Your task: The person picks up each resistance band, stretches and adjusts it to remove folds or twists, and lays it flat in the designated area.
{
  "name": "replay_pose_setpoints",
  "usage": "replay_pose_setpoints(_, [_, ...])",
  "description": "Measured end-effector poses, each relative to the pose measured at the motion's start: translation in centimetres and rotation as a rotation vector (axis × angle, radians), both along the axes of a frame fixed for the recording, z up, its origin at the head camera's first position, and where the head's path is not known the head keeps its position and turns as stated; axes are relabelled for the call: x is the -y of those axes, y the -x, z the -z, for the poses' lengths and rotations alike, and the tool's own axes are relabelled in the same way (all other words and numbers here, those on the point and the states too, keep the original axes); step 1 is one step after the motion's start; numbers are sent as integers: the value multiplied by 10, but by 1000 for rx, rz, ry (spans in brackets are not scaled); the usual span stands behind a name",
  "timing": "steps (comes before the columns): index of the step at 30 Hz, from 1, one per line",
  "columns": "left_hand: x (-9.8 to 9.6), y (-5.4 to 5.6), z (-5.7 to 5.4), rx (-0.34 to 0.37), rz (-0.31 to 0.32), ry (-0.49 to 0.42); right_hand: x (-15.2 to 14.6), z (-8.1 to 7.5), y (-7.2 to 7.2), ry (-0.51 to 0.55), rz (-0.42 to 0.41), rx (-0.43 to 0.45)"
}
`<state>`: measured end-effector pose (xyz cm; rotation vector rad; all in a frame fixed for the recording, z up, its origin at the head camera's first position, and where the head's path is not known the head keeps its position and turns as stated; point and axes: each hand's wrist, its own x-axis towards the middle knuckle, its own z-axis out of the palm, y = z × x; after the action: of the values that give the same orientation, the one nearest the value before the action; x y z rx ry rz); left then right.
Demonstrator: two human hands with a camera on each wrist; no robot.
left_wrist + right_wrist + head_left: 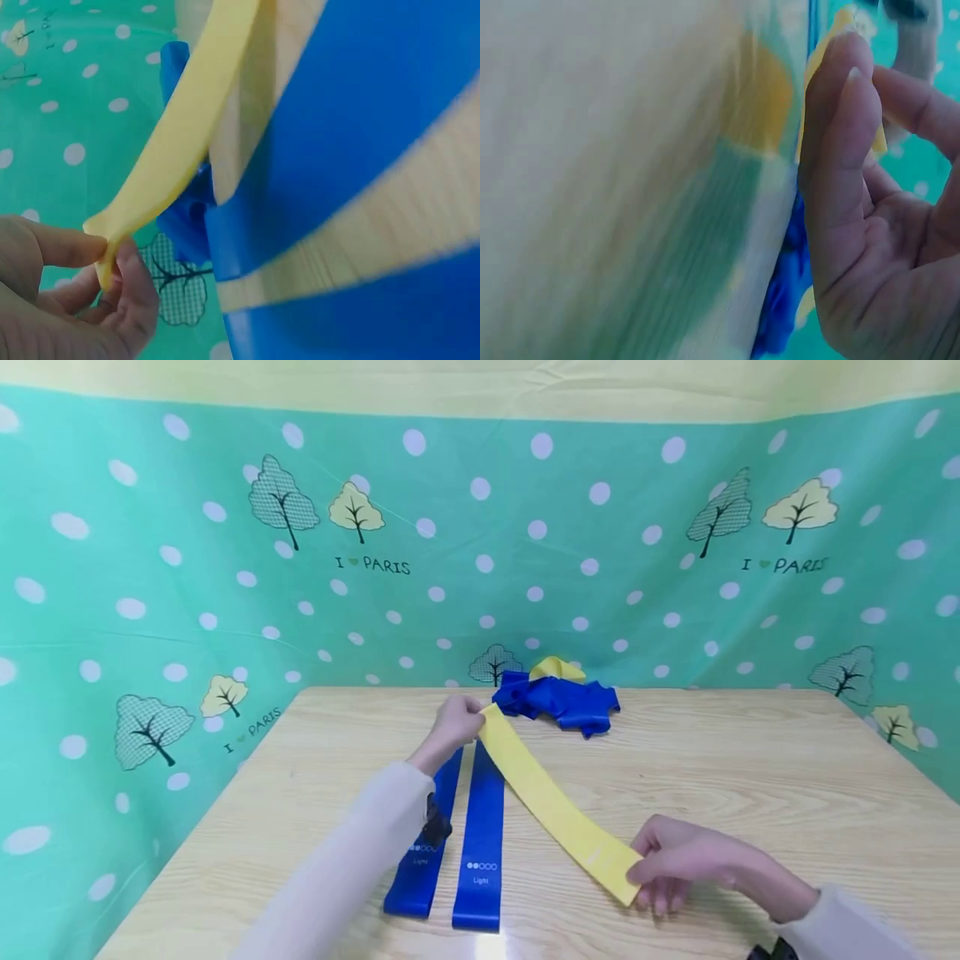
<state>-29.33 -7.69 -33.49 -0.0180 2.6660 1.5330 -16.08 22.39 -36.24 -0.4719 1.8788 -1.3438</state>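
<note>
A yellow resistance band (pixel 558 806) stretches slantwise between my two hands in the head view. My left hand (pixel 456 722) pinches its far end between thumb and fingers; the left wrist view shows that pinched end of the band (pixel 112 232) folded between the fingertips. The near end is gripped by my right hand (pixel 678 864), lower right. Left of the yellow band, two flat blue resistance bands (pixel 480 852) (pixel 412 881) marked "Light" lie side by side on the table, the left one partly covered by my left forearm.
At the table's back edge sits a crumpled heap of blue bands (pixel 566 702) with a yellow band (pixel 557 669) on top. The wooden table (pixel 750 768) meets a green dotted curtain (pixel 525 543) behind and at the sides.
</note>
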Motion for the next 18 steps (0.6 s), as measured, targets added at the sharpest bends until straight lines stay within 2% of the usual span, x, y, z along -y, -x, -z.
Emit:
replay_pose_setpoints(4, [-12, 10, -2, -2, 13, -2, 19, -3, -15, 72, 0, 1])
replay_pose_setpoints(11, [-31, 25, -2, -29, -19, 5, 49, 0, -31, 118, 29, 12])
replay_pose_setpoints(15, [-41, 32, 2, -63, -5, -1, 61, 6, -36, 123, 57, 14])
replay_pose_setpoints(18, [-46, 34, 8, -93, 24, 19, 69, 7, -39, 118, 65, 49])
